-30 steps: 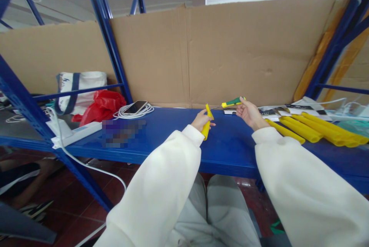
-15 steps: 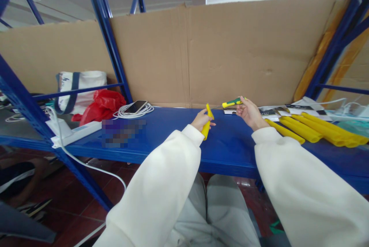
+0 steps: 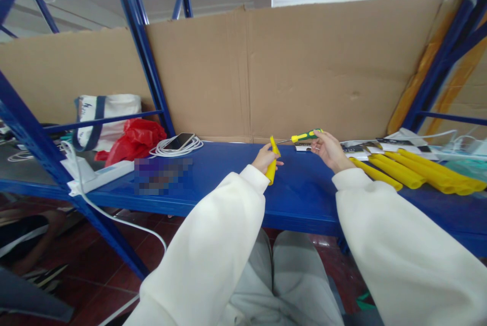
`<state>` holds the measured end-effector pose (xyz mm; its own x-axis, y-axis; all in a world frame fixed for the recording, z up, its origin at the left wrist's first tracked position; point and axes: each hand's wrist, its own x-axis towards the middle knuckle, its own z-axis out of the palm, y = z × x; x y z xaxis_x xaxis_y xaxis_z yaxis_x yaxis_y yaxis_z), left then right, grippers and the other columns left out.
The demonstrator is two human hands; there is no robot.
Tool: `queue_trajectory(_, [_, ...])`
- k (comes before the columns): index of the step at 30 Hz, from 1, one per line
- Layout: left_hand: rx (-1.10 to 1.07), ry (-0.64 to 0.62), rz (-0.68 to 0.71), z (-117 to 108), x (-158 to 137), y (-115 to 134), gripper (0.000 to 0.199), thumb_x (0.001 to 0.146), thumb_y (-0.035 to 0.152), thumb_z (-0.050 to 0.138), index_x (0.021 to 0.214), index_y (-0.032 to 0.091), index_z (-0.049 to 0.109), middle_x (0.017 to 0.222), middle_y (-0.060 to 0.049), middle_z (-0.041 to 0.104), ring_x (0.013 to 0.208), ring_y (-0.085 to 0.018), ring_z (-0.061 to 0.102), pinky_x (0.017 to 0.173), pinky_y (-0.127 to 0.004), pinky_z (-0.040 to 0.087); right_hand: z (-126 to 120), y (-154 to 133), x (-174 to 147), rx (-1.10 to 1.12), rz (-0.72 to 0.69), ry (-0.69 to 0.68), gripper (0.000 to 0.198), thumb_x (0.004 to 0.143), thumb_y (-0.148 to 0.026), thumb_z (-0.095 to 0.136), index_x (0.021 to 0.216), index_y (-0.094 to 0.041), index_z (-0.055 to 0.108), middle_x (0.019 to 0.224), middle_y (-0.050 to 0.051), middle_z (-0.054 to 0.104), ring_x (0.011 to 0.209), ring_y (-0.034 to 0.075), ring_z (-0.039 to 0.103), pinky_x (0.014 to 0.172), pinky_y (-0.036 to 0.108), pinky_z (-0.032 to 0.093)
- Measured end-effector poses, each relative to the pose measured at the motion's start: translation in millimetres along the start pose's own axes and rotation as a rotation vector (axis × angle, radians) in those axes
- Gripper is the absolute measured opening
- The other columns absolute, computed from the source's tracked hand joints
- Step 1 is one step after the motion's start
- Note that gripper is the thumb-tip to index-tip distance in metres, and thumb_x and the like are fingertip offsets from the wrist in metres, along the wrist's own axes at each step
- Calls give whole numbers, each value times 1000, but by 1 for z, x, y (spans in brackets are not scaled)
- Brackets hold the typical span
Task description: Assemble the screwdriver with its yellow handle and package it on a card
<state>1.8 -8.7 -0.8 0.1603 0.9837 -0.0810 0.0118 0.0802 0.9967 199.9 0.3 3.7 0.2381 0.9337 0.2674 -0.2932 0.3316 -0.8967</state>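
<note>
Glare brightens the upper right; the floor (image 3: 95, 283) is dim.

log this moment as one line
left hand: holds yellow tube | right hand: holds screwdriver | shaft: points at tube, contact unclear | blue shelf: more yellow tubes at right

- Legible text: none from where I stand; no word, brand or number can be made out.
- Cloth bag (image 3: 122, 105), white and navy, left end of the shelf (image 3: 228, 168): dark slanted marks on the white side, left of the upright navy band (image 3: 99, 107). Script by the look of it; too small and soft to spell out.
- Papers (image 3: 413, 138), behind the yellow tubes (image 3: 426, 172) at right: black areas on white, print-like. Any wording too fine to read.
- Screwdriver (image 3: 302, 137), green and yellow handle: too small to tell lettering.
- Patch (image 3: 162, 176) near the coiled white cable (image 3: 188, 151): broken into coloured squares; contents hidden.
</note>
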Motion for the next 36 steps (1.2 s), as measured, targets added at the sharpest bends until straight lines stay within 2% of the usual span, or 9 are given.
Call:
queue_trajectory(11, [20, -8, 2, 1, -3, 1, 75, 83, -1, 50, 153, 22, 36, 112, -9, 68, 55, -8, 61, 40, -17, 38, 0, 4, 1, -30, -30, 82, 48, 66, -48, 90, 67, -22, 49, 49, -6, 56, 41, 7, 48, 36, 16, 40])
queue_trajectory(20, [26, -33, -3, 1, -1, 0, 75, 82, 0, 49, 153, 21, 35, 122, -12, 65, 53, -8, 61, 38, -17, 38, -3, 8, 3, -79, -107, 60, 46, 66, -57, 86, 72, -22, 57, 42, -10, 43, 36, 6, 41, 33, 16, 36])
queue_trajectory(25, [9, -6, -4, -1, 3, -2, 78, 81, 2, 53, 153, 23, 35, 121, -12, 66, 58, -9, 64, 41, -16, 41, 1, 2, -3, -48, -63, -46, 36, 75, -51, 83, 81, -22, 64, 50, -6, 53, 41, 8, 49, 38, 16, 40])
queue_trajectory(29, [2, 19, -1, -2, 3, -1, 75, 82, 0, 50, 153, 19, 35, 121, -13, 65, 57, -8, 63, 42, -17, 40, 4, -2, -6, -5, 14, -97, 29, 81, -43, 79, 80, -23, 59, 56, -4, 61, 48, 10, 56, 44, 18, 46])
queue_trajectory(32, [7, 22, 1, -1, 2, 0, 71, 85, -1, 47, 152, 18, 34, 119, -13, 66, 54, -7, 60, 41, -17, 39, 4, -2, -5, -28, 35, -70, 34, 83, -43, 77, 74, -22, 52, 57, -1, 64, 47, 9, 56, 44, 17, 46])
queue_trajectory(36, [11, 16, -5, -1, 1, 0, 69, 87, 0, 51, 151, 20, 37, 113, -10, 67, 54, -7, 60, 43, -17, 39, 1, 2, -2, -70, -11, 4, 38, 82, -48, 77, 71, -21, 53, 52, -1, 62, 41, 8, 52, 40, 16, 42])
